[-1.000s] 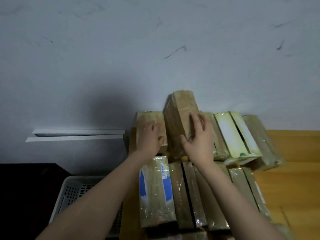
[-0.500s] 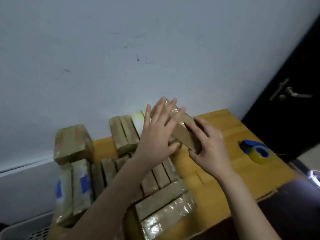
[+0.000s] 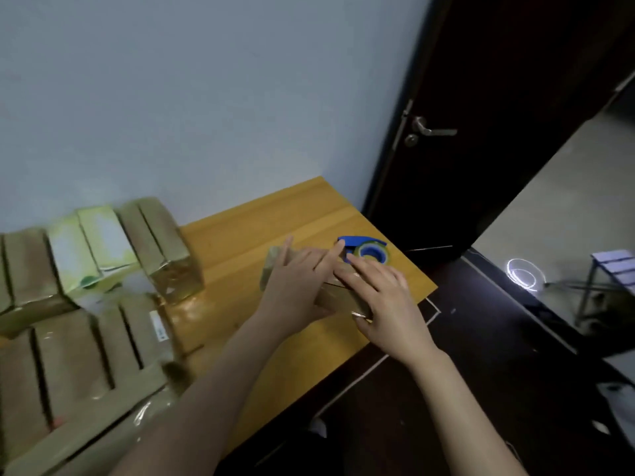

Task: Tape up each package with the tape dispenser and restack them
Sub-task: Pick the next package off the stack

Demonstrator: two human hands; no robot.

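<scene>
Head view. The package (image 3: 343,300) in hand lies flat on the wooden table (image 3: 261,218), right of the other packages (image 3: 103,304) and just near of the tape dispenser (image 3: 366,251).

- The left hand (image 3: 298,281) rests across the package's top with fingers straight and lightly spread, the index finger pointing toward the dispenser. It presses and does not clasp.
- The right hand (image 3: 386,298) lies flat over the near-right end, fingers extended and fanned, their tips close to the dispenser. Whether the thumb hooks under the end cannot be told.
- The dispenser stands untouched, blue frame to the far side.

Step in hand, as judged: settling the package before taping.

Procedure:
1. Square the package on the table so that it sits stable — a rocking package will likely wrinkle the tape.
2. Keep the left hand pressing down as the anchor.
3. Free the right hand for the dispenser, which is within short reach.
4. Leave the seam line uncovered; the left fingers now lie across much of the top.

Caution: the package sits near the table's right edge — avoid pushing it further right.
</scene>
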